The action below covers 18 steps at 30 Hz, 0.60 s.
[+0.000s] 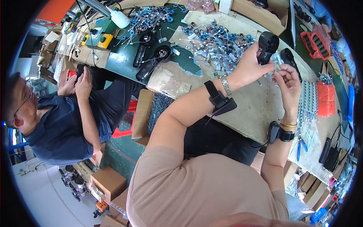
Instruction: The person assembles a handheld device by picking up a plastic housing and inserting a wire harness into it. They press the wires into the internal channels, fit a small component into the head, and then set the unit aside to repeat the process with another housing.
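Note:
My left hand (249, 67) grips a black handheld-fan housing (269, 44), its round head tilted up above the bench. Close by on the right, my right hand (289, 81) has thumb and forefinger pinched near the left fingertips. What lies in that pinch is too small to make out. Just beyond the right hand is a second black fan housing (288, 57), partly hidden by the fingers. A heap of small motors with blue coils, wires and white connectors (219, 43) spreads over the bench to the left of the held housing.
Two black fan bodies (154, 62) lie further left, near another motor heap (147, 19). On the right are a pin-filled rack (308, 96), an orange bundle (326, 100) and blue-handled pliers (298, 150). A co-worker (64, 113) sits at left, holding a dark object.

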Available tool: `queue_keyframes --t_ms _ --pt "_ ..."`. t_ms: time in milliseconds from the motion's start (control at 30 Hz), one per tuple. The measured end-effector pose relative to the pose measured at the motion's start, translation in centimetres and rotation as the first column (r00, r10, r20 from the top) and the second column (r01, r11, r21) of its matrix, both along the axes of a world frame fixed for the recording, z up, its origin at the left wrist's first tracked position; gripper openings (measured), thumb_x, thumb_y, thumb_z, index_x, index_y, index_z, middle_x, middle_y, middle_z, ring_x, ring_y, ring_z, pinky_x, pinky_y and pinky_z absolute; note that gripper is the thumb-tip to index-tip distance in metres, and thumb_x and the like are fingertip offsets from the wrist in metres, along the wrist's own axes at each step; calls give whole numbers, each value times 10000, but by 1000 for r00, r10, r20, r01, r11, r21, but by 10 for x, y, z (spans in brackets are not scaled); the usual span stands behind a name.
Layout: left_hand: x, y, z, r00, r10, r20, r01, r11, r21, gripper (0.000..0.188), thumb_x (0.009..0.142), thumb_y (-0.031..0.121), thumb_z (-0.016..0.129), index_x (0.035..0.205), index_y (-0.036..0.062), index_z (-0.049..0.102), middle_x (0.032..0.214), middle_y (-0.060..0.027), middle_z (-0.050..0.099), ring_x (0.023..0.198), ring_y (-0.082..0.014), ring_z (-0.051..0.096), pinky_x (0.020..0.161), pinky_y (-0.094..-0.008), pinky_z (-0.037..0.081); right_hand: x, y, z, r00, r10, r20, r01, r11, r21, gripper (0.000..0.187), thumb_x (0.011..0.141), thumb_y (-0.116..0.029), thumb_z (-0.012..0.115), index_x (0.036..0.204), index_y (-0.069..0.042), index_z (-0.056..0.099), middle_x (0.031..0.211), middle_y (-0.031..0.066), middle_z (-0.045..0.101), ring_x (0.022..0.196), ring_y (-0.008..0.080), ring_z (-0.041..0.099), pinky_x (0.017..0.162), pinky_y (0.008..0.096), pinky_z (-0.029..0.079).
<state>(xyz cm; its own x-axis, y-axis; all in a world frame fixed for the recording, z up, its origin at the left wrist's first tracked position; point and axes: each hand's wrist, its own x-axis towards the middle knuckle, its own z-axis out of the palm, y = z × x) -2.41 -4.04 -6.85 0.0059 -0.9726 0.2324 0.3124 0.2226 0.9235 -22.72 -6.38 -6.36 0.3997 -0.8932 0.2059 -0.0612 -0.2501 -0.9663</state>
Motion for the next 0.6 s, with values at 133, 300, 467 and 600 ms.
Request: queue_keyframes --t_ms 133,300,467,600 --pt "1 -1 2 996 29 -80 -30 1000 -10 455 875 -7 788 1232 9 507 899 -60 690 659 -110 646 578 -266 538 5 3 2 1000 -20 17 20 1000 -14 322 988 10 683 1293 14 581 1026 49 689 934 117 652 851 262 536" --pt "3 -8 5 971 94 -220 -104 994 -30 438 874 -27 762 1211 11 484 860 -77 682 640 -125 653 534 -283 524 6 1 3 995 -89 39 90 995 -32 219 987 1 692 1201 32 653 1054 55 692 925 128 662 845 264 548" --pt "10 -9 9 889 65 -453 -65 998 16 354 949 89 741 1180 9 485 853 -80 667 637 -150 659 531 -292 523 29 18 54 981 -183 61 193 946 -261 135 986 7 691 1110 56 711 1065 65 698 917 144 675 833 263 551" --pt "24 -33 -24 906 63 -418 -104 992 -76 316 994 186 717 1148 3 510 861 -100 678 643 -173 667 551 -307 536 119 41 102 950 189 -248 -292 815 -501 179 955 13 695 1128 1 738 1032 66 717 871 145 678 778 267 533"
